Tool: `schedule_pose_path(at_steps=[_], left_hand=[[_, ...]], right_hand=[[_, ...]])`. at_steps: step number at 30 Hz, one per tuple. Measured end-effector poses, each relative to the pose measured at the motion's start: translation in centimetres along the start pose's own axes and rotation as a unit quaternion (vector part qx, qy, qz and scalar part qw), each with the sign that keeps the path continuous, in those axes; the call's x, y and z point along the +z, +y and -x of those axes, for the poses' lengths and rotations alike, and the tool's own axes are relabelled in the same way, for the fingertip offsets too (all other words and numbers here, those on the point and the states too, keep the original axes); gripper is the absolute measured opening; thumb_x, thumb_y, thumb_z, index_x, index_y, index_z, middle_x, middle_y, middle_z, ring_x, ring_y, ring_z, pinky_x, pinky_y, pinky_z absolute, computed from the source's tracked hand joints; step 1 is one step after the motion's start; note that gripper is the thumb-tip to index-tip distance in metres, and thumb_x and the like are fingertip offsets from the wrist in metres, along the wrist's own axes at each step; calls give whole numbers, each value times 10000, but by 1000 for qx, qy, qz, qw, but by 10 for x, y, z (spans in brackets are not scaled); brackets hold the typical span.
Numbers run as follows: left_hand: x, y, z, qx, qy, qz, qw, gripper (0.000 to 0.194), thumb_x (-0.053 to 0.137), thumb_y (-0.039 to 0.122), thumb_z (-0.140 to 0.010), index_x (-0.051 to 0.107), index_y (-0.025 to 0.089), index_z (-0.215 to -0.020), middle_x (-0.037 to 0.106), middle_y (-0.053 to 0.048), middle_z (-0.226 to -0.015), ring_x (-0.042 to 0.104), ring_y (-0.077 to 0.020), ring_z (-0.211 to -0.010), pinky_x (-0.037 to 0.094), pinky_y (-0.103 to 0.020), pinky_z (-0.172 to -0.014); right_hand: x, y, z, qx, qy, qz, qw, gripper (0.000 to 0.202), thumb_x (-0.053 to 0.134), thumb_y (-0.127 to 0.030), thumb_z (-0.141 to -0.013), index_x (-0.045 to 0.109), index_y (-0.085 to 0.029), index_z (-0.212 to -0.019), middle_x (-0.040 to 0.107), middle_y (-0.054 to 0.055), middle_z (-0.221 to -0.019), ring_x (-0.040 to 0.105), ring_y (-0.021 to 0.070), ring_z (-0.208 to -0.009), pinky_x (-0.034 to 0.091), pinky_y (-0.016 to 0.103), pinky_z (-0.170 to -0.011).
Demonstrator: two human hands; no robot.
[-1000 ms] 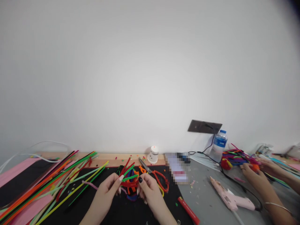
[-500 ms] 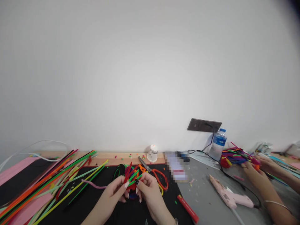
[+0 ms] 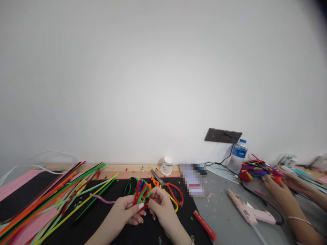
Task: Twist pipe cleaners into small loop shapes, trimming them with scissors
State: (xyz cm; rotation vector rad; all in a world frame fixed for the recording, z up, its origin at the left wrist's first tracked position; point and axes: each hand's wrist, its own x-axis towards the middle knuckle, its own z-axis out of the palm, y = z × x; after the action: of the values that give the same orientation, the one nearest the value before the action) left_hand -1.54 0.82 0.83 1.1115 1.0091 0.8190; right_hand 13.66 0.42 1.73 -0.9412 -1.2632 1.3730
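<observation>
Bent pipe cleaners (image 3: 139, 190) in red, green, blue and orange form a looped bundle between my two hands, above the black mat (image 3: 99, 221). My left hand (image 3: 130, 209) is closed on the bundle's left side, thumb on top. With thumb and fingers pinched, my right hand (image 3: 158, 203) grips the green and red strands on the other side. Fingers cover the bundle's lower part. Just beyond my right hand lie scissors (image 3: 173, 194) with orange-red handles and a yellow pipe cleaner loop (image 3: 175, 204). A lilac pipe cleaner (image 3: 102, 199) rests left of my left hand.
Long loose pipe cleaners (image 3: 63, 194) spread across the left. A white paper cup (image 3: 166, 166) stands upside down by the wall. To the right are a red tube-like stick (image 3: 204, 225), a pink glue gun (image 3: 250, 211), a water bottle (image 3: 238, 154) and a co-worker's hands (image 3: 273, 185).
My hands have turned the bundle so its looped strands now stand up above my fingers. My left hand has shifted slightly right and down. The scissors and surrounding items stay put.
</observation>
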Motion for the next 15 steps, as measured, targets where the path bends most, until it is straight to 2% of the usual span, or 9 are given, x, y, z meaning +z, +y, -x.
schedule_pose_path(at_steps=[9, 15], left_hand=[[1, 2, 3, -32, -36, 75, 996, 389, 722, 465, -583, 638, 128, -760, 683, -12, -593, 600, -79, -446, 426, -145, -420], [0, 2, 2, -29, -18, 96, 995, 379, 739, 455, -567, 630, 127, -722, 691, -12, -583, 600, -66, -436, 424, -123, -408]], right_hand=[[-6, 0, -1, 9, -11, -69, 998, 250, 656, -331, -703, 476, -159, -675, 462, -69, -458, 359, 41, -333, 251, 145, -320], [-12, 3, -5, 16, -6, -32, 999, 306, 668, -400, -691, 484, -156, -676, 502, -51, -455, 360, 43, -312, 273, 155, -316]])
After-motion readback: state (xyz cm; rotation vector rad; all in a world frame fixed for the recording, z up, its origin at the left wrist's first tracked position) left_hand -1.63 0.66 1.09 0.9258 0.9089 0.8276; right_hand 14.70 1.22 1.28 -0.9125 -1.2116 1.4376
